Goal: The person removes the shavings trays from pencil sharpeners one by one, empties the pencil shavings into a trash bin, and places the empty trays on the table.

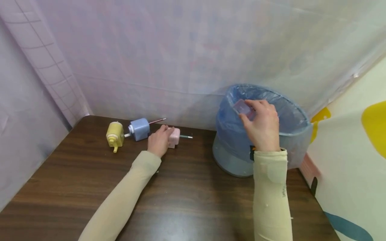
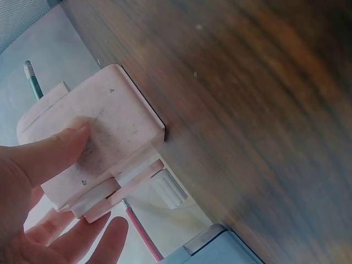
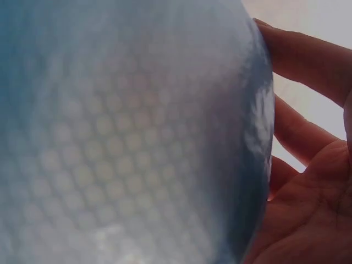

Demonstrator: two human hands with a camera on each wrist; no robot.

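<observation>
My left hand [image 1: 158, 140] grips a pink crank pencil sharpener [image 1: 174, 137] on the table, and a green pencil [image 1: 186, 136] sticks out of its far side. In the left wrist view the thumb lies across the sharpener's speckled side and the fingers curl by its crank. Over the mouth of a bin [image 1: 233, 163], my right hand [image 1: 263, 124] pinches a small see-through pink shavings drawer [image 1: 243, 107] between thumb and fingers. A blue plastic liner [image 1: 235, 134] covers the bin's rim and hides the drawer in the right wrist view.
Left of the left hand stand a blue crank sharpener [image 1: 140, 130] with a red pencil [image 1: 157, 121] in it and a yellow crank sharpener [image 1: 115, 134]. Draped sheeting [image 1: 156, 60] rises behind the dark wooden table [image 1: 181, 197]. A patterned cloth [image 1: 346, 160] hangs at the right.
</observation>
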